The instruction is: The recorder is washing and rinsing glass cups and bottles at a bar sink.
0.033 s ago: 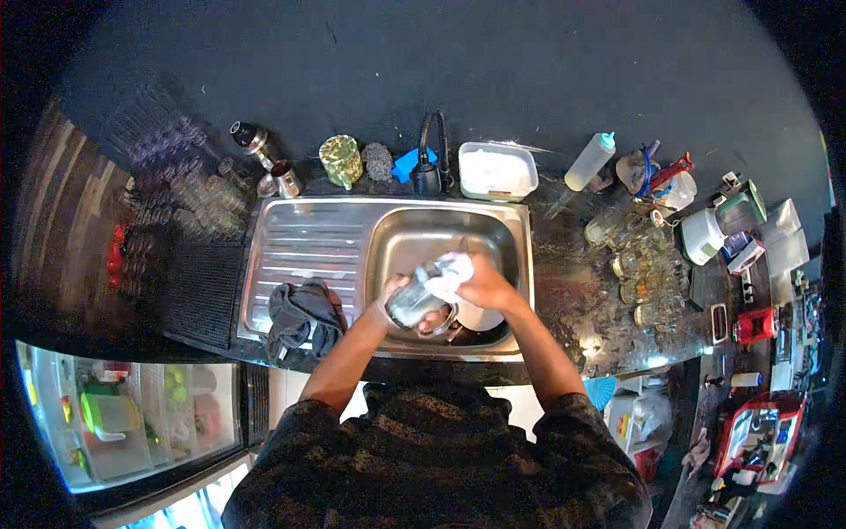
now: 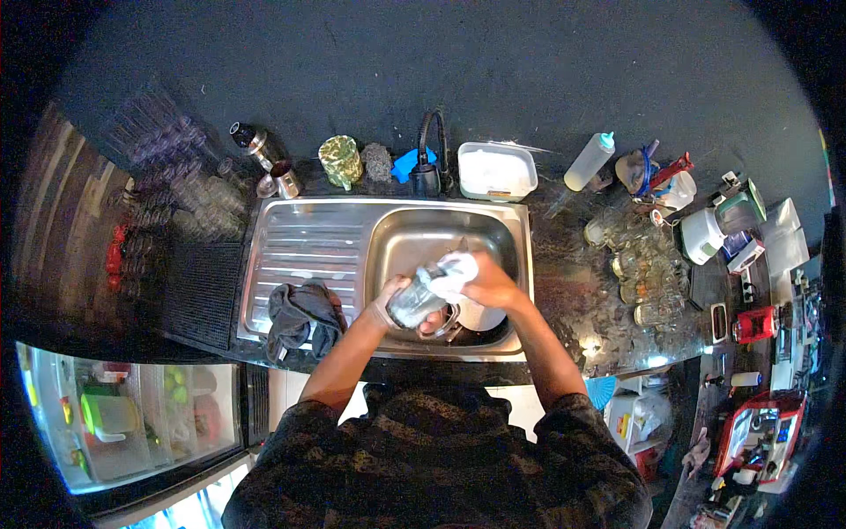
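Note:
Over the sink basin (image 2: 388, 231), my left hand (image 2: 394, 298) is wrapped round a clear glass jar (image 2: 418, 302). The jar is tilted, its upper end toward my right hand. A curved glass edge, perhaps a handle, shows near my left fingertips. At that upper end, my right hand (image 2: 492, 284) is closed on a white soft wad (image 2: 456, 271) pressed against the jar. Motion blurs the wad, so I cannot tell whether it is cloth or sponge. Beneath my right wrist a white round dish (image 2: 480, 316) lies in the basin, partly hidden.
A black faucet (image 2: 426, 172) stands behind the basin, beside a white tub (image 2: 498, 170). A dark cloth (image 2: 305, 319) lies on the drainboard (image 2: 308, 231). Several glass jars (image 2: 639, 278) stand on the right counter; stacked glasses (image 2: 207, 198) crowd the left. A squeeze bottle (image 2: 589, 163) stands at the back right.
My right hand and the white wad have shifted slightly right at the jar's upper end. My left hand keeps its hold on the jar.

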Tool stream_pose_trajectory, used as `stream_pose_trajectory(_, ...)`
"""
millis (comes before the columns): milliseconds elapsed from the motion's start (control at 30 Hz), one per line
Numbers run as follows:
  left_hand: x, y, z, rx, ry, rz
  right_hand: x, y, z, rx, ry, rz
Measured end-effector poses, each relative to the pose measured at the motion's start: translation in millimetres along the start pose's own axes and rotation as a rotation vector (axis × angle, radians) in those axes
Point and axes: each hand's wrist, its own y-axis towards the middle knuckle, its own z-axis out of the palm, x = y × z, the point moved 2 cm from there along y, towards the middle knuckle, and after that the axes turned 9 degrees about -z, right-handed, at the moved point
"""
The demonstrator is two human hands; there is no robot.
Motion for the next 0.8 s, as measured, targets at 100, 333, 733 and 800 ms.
stream_pose_trajectory(100,4.1,-8.2,13.5,-0.165,0.208,0.065,13.9,-9.7,-35.1,-0.096,0.073,0.038)
stream_pose_trajectory(333,-3.1,-3.7,45.1,-0.867,0.626,0.232,21.8,-14.5,-44.4,-0.431,0.021,-0.139)
stream_pose_trajectory(733,-8.1,37.6,83.7,-1.368,1.423,0.542,-27.4,-16.7,11.1,-0.412,-0.384,0.11)
stream_pose_trajectory(800,-5.1,40.2,88.0,-1.64,1.567,0.462,-22.1,-22.0,21.0,-0.325,-0.426,0.109)
